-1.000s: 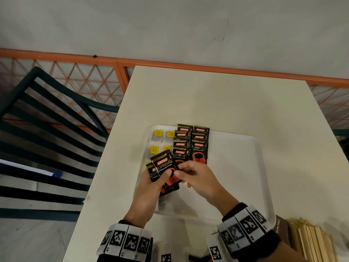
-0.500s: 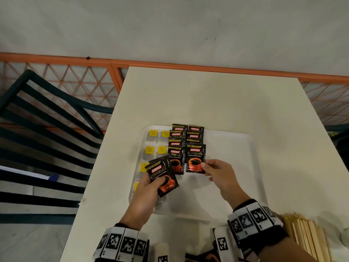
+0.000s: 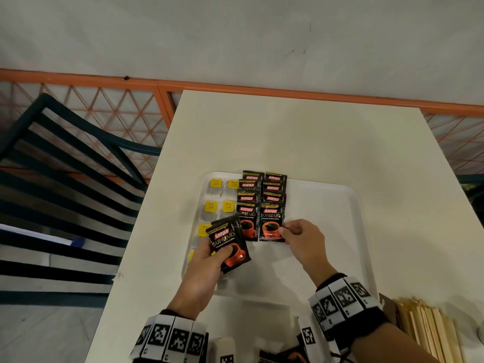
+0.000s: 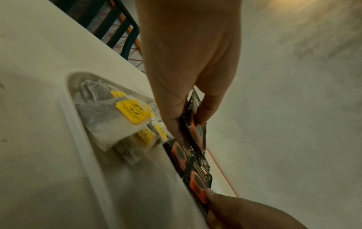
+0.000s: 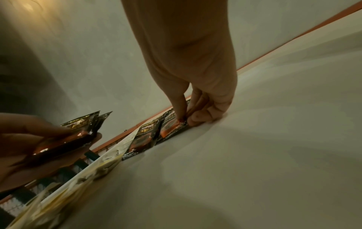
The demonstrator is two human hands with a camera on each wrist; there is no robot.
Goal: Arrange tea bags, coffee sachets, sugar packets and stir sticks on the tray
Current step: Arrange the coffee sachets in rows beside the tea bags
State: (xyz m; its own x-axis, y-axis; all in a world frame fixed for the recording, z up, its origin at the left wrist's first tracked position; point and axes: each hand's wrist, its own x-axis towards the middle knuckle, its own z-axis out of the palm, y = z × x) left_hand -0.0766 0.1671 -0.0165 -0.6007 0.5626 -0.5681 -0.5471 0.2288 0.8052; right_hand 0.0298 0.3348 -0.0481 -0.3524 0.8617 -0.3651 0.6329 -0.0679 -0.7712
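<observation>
A white tray (image 3: 340, 231) lies on the table. Tea bags (image 3: 216, 207) with yellow tags fill its left side, and black coffee sachets (image 3: 247, 199) overlap in two columns beside them. My left hand (image 3: 220, 254) grips a small stack of coffee sachets (image 3: 230, 244) above the tray's near left part; the same held stack (image 4: 192, 122) shows in the left wrist view, and again as the stack (image 5: 68, 136) in the right wrist view. My right hand (image 3: 286, 231) pinches the right edge of the front sachet (image 3: 271, 226) of the right column, which lies flat on the tray. The pinch (image 5: 186, 120) sits at that sachet's (image 5: 170, 131) corner.
Wooden stir sticks (image 3: 429, 334) lie in a pile at the table's near right corner, beside a brown packet (image 3: 387, 307). More sachets (image 3: 285, 356) lie at the near edge. A dark slatted chair (image 3: 65, 179) stands left of the table, with an orange railing (image 3: 262, 87) behind.
My right hand drew a sachet from the left hand's stack and laid it at the front of the right column. My left hand moved slightly down and left with the remaining sachets.
</observation>
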